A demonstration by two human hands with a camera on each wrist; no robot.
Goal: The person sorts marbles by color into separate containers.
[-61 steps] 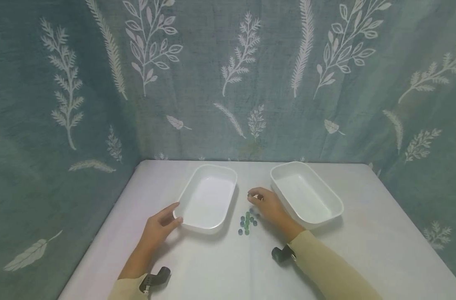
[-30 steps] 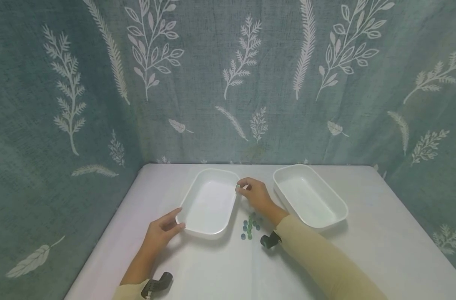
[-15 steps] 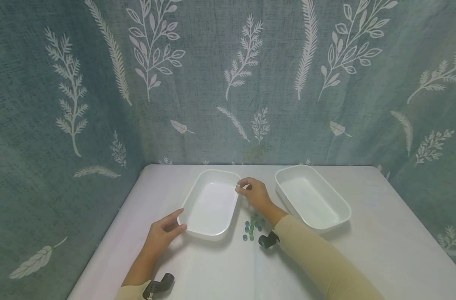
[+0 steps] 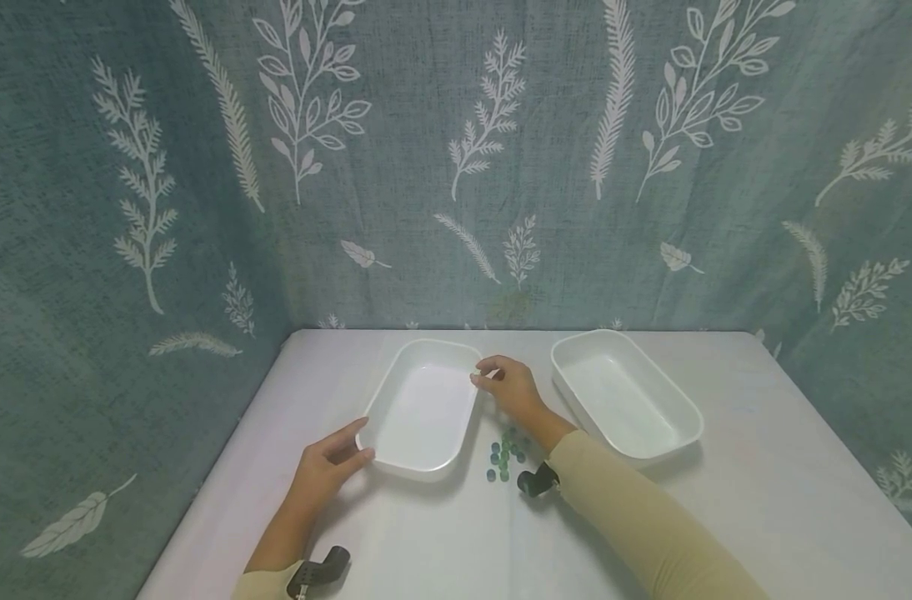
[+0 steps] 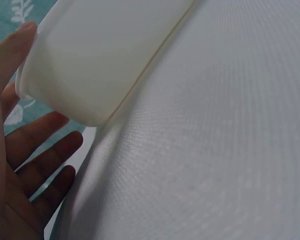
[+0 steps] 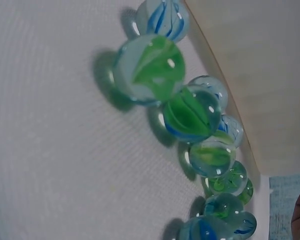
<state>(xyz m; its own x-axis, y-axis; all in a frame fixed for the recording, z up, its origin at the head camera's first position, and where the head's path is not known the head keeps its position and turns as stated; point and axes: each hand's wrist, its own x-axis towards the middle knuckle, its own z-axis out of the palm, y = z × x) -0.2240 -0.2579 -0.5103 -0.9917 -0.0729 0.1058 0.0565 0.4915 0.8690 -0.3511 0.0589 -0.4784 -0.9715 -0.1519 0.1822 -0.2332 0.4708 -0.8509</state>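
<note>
My left hand point(image 4: 323, 468) grips the near left corner of a white rectangular dish point(image 4: 424, 408), thumb and forefinger at its rim. In the left wrist view the other fingers point(image 5: 50, 155) spread below the dish wall. At that dish's far right rim, my right hand point(image 4: 512, 390) pinches a small marble between thumb and forefinger; the fingers mostly cover it. Several clear glass marbles point(image 4: 504, 460) with green or blue swirls lie in a cluster right of the dish, partly behind the right wrist. Up close, a green-swirled marble point(image 6: 149, 70) stands out in the right wrist view.
A second white dish point(image 4: 624, 400) sits at the right, angled, just beyond the right forearm. Both dishes stand on a white-covered table point(image 4: 441, 542). A teal leaf-patterned cloth point(image 4: 396, 167) hangs behind and at both sides.
From near the marbles, my right hand has moved left to the first dish's rim with the marble. It has held there over the last second. The left hand stays on the dish.
</note>
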